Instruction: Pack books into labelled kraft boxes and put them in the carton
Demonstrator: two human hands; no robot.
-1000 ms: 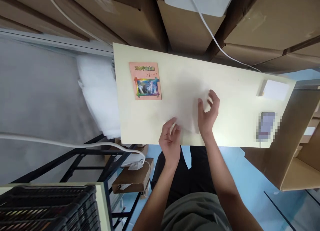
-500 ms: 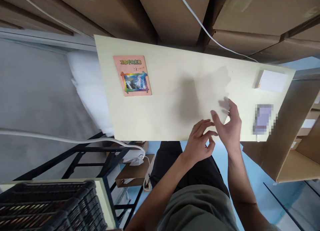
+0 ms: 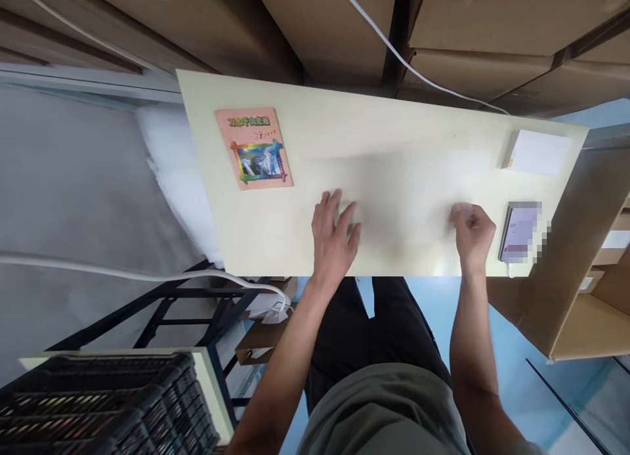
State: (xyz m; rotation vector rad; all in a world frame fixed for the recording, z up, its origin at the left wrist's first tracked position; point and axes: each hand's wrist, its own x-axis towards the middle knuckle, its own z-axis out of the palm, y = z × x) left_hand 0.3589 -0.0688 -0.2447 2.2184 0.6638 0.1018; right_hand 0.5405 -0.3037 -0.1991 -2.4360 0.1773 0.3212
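My left hand (image 3: pixel 335 235) is over the pale tabletop (image 3: pixel 394 133), near its front edge, with the fingers apart and nothing in them. To the right, my right hand (image 3: pixel 475 235) is closed, its thumb and fingers brought together; whatever it may hold is too small or blurred to name. A pink booklet (image 3: pixel 256 150) with a rainbow-framed picture lies at the table's left. On the right side, a white box (image 3: pixel 539 153) lies behind a partly pixelated phone (image 3: pixel 522 232), with my right hand just left of the phone.
Cardboard boxes (image 3: pixel 477 21) stand along the far table edge, with a white cable (image 3: pixel 384 38) across them. An open carton (image 3: pixel 585 297) is at the right. At lower left are a black crate (image 3: pixel 108 402) and a dark metal frame (image 3: pixel 182 291).
My hands, close together before, have moved apart. The left went leftward and farther onto the table; the right moved slightly right and its fingers closed.
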